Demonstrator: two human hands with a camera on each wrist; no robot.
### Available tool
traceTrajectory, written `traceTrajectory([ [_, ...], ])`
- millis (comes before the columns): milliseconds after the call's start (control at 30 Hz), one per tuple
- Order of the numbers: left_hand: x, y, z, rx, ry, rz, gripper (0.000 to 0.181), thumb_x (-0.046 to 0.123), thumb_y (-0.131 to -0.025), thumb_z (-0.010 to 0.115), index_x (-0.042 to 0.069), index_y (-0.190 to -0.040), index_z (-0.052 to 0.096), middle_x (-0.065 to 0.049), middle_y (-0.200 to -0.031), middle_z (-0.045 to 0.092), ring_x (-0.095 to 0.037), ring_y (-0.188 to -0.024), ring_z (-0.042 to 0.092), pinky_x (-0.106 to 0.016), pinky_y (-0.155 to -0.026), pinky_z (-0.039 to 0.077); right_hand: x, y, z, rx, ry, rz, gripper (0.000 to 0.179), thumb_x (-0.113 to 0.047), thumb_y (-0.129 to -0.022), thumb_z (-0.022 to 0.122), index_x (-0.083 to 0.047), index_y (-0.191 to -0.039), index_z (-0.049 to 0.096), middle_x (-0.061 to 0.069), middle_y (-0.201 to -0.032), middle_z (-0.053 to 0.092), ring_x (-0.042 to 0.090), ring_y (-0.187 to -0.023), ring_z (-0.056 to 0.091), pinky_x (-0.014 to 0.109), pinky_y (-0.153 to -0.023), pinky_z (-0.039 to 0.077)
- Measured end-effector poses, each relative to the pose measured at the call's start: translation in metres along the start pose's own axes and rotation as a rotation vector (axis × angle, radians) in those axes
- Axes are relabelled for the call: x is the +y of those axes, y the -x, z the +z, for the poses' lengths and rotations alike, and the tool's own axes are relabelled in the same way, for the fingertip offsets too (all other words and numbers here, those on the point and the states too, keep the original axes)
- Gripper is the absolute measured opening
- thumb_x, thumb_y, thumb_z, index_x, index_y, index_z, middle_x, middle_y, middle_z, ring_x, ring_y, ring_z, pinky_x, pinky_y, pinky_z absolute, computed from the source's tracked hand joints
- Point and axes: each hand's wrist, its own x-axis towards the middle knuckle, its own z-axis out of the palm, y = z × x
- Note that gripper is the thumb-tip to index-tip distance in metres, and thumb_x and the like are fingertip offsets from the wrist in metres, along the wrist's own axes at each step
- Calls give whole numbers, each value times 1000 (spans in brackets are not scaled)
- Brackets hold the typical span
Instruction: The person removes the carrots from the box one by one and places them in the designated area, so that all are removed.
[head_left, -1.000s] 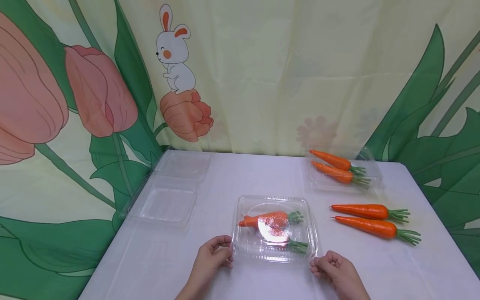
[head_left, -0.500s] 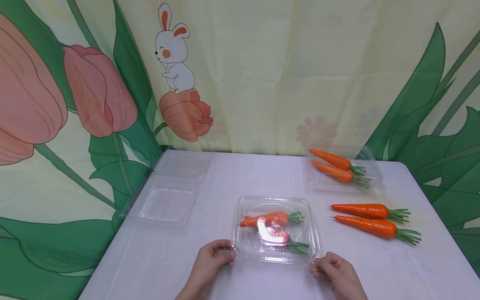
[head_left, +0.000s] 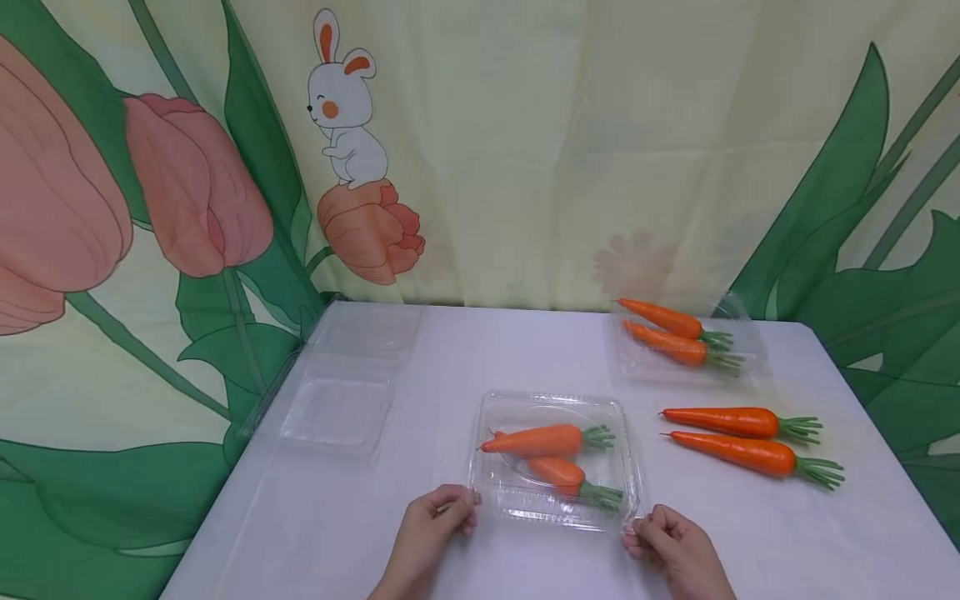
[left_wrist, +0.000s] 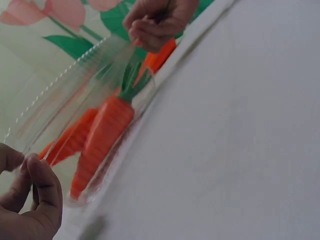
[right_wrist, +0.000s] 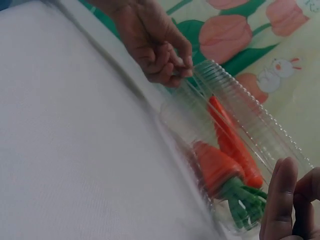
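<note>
A clear plastic clamshell box [head_left: 558,512] with two orange carrots [head_left: 534,440] inside stands near the table's front, its lid over them. At the lid's front left corner my left hand [head_left: 433,525] pinches the edge between thumb and fingers. My right hand [head_left: 675,542] pinches the front right corner the same way. In the left wrist view, a gap shows between the lid's beaded rim [left_wrist: 55,82] and the tray below. The right wrist view shows the carrot greens [right_wrist: 245,202] near my right fingers [right_wrist: 280,195].
Two loose carrots [head_left: 750,454] lie to the right of the box. Behind them is another clear box [head_left: 630,367] with two carrots in it. An opened clear box [head_left: 330,412] lies at the left. A printed curtain [head_left: 510,167] hangs behind the table.
The box and my left hand have shifted slightly right. The bright glare on the lid has faded, so the carrots show more plainly. My right hand has barely moved.
</note>
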Motion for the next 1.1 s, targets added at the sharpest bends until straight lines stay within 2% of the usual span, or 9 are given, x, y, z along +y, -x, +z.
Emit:
traceTrajectory([
  [133,-2,3,7,-42,-28,47,26,18,-101,66,-6,-109,69,-6,-105,67,-14,-82,70,-25,-76,61,1,-2,2,2,0,-7,23,-5,-104,51,-3,-81,51,4,-89,71,16,-82,70,26,-74,62],
  [233,-1,5,9,-44,-46,68,27,20,-102,63,-5,-111,68,-8,-109,69,-15,-84,71,-25,-78,60,3,-3,2,18,11,-11,20,-6,-104,51,-2,-85,52,4,-88,72,16,-81,70,26,-73,62],
  [367,-1,7,5,-43,-83,45,31,26,-104,60,-2,-114,69,-7,-110,70,-16,-90,67,-26,-76,58,7,-3,2,17,-29,-31,6,-5,-104,52,-1,-103,48,6,-86,75,18,-79,73,29,-73,63],
  [400,0,8,4,-39,-97,39,33,29,-105,60,-1,-114,70,-6,-112,68,-16,-92,65,-26,-76,58,7,-3,2,11,-38,-41,11,-5,-104,53,0,-111,45,7,-87,75,18,-79,74,30,-74,63],
  [500,1,8,2,-27,-139,33,36,35,-105,59,2,-110,73,-5,-116,65,-16,-96,58,-26,-73,55,8,-4,2,-11,-41,-67,41,-4,-102,59,-3,-134,33,7,-90,73,20,-80,75,31,-76,63],
  [600,3,8,2,-9,-171,46,38,37,-104,59,3,-106,75,-6,-119,61,-16,-97,54,-26,-72,53,8,-3,4,-27,2,-81,72,-4,-96,71,-7,-147,21,4,-97,68,16,-83,71,28,-75,61],
  [733,4,9,4,6,-158,46,38,34,-106,57,1,-106,75,-6,-119,61,-15,-97,54,-27,-73,54,8,-1,9,-21,-9,-91,90,-3,-88,80,-10,-149,16,1,-104,64,11,-85,68,26,-74,57],
  [967,8,6,6,-9,-95,14,41,32,-107,52,-4,-104,71,-5,-118,58,-16,-100,53,-33,-76,56,17,3,21,-10,-172,-172,79,4,-90,74,-14,-140,16,4,-119,60,3,-91,67,23,-78,59],
  [1100,10,6,7,-32,-70,-9,43,32,-108,51,-7,-106,69,-5,-117,57,-16,-101,52,-33,-79,54,16,3,31,-2,-245,-117,87,5,-91,73,-22,-141,8,6,-131,53,2,-91,64,21,-81,58],
])
